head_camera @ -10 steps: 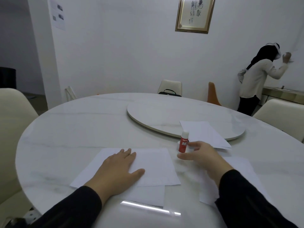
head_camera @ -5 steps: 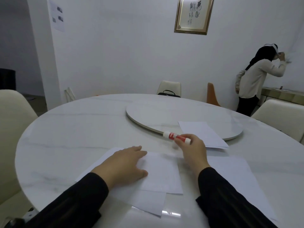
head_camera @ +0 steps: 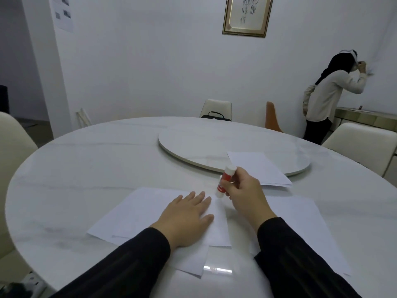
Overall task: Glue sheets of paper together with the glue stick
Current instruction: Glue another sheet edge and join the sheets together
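My left hand lies flat on the paper; my right hand pinches the glue stick, which may snag an unpinned corner.

2 long black sleeves — faint lengthwise stripes in the fabric — end at the wrists; hands bare.

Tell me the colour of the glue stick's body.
Red, with white ends: the small cylindrical glue stick in the right hand, seen in the head view.

Illegible white print on glue stick; unreadable calligraphy in frame.
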A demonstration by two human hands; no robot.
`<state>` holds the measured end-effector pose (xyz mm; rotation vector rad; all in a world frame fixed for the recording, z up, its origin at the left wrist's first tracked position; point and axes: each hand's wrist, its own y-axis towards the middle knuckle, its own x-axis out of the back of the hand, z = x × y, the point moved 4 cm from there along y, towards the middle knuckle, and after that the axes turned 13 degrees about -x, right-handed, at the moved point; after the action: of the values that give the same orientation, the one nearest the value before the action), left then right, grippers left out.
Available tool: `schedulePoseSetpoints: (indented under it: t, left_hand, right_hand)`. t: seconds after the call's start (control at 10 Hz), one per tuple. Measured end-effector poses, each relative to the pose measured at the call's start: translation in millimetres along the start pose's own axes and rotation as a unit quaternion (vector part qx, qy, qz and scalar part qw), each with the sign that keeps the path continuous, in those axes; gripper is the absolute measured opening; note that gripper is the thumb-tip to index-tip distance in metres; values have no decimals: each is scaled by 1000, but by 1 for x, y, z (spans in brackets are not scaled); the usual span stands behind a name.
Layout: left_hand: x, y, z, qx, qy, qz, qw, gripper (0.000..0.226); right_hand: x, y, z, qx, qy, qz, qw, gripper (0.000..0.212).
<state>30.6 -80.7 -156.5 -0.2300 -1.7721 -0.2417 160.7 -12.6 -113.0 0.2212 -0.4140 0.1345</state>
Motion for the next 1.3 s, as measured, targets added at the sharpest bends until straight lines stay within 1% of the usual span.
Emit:
schedulePoseSetpoints:
  t: [0.1,0.2,0.5,0.6,0.7,0.8,0.9,1.0,1.1,1.2,1.3]
  left_hand:
    - [2,1,-1,-1,5,6,1000,54]
    - [2,1,0,0,8,15,1000,53]
    - [2,1,-1,8,4,24,1000,54]
    - [2,1,0,4,6,24,1000,54]
    - [2,1,1,3,8,20,1000,54]
    - [3,1,0,-4,7,26,1000,54]
    - [10,-5,-5,-58,-70,47,995,55]
    - [26,-14,0,-4,-81,-68,994,57]
    - [30,-25,12,187,53,-86,977,65]
    - [16,-23,8,125,19,47,991,76]
    - [24,-24,9,17,-59,102,993,68]
  right_hand:
    - [-7,-2,0,0,-67,22,997,2]
    - [-4,-9,3,7,-98,27,995,7]
    - [12,-50,10,18,-142,74,987,7]
    - [19,-69,9,28,-122,98,987,6]
    - [24,-82,2,23,-83,138,987,5]
    - [29,-82,-6,-22,89,165,982,6]
    - [51,-72,-11,-69,338,50,937,5]
    - [65,-69,-16,-74,380,-26,922,13]
    - [63,-70,-15,-71,339,-45,937,12]
    - [60,-70,-14,-70,323,-48,943,9]
    - [59,-71,-12,-68,314,-55,945,8]
